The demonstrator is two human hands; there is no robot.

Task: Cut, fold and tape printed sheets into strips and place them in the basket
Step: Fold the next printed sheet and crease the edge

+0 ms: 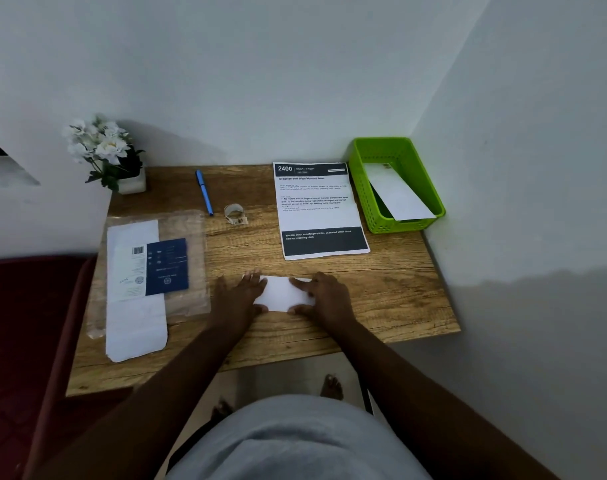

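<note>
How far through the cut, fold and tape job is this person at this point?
Done: one white folded paper strip already leans in the green plastic basket. In hand: the left hand and right hand press a second white folded paper piece flat on the wooden table. Left: the printed black-and-white sheet lies whole and uncut; the clear tape roll sits untouched.
</note>
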